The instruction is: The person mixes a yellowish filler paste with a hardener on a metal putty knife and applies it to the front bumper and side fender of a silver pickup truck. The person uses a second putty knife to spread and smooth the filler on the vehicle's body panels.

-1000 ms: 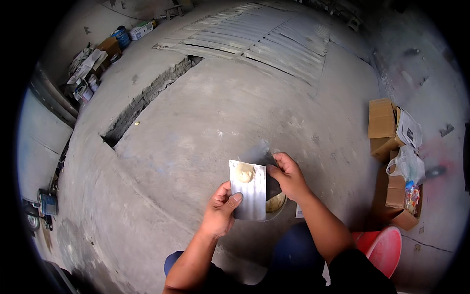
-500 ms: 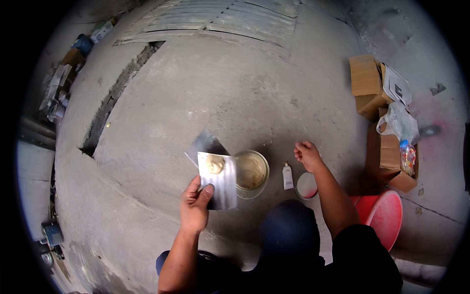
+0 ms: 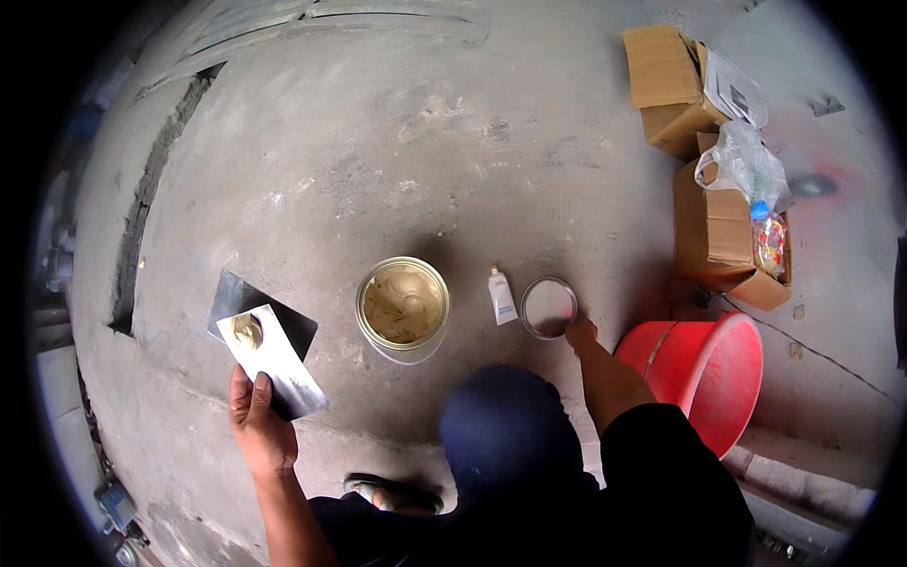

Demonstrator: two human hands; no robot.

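You look to be at the step of reaching for the round lid [image 3: 546, 307] on the floor, your right hand [image 3: 580, 335] at the right side of its rim. The next move seems to call for a secure pinch on that rim, with the other hand kept level so the paste stays put. Your right fingers are bunched and partly hidden, so I cannot tell whether they have closed on the lid or only touch it. Your left hand [image 3: 263, 430] is clamped on the pale plate [image 3: 280, 364], thumb on top, a dab of paste [image 3: 248, 332] near its far end and a dark sheet [image 3: 244, 294] behind it. The open paste tin [image 3: 360, 307] stands between your hands, the white tube [image 3: 503, 299] just beside the lid.
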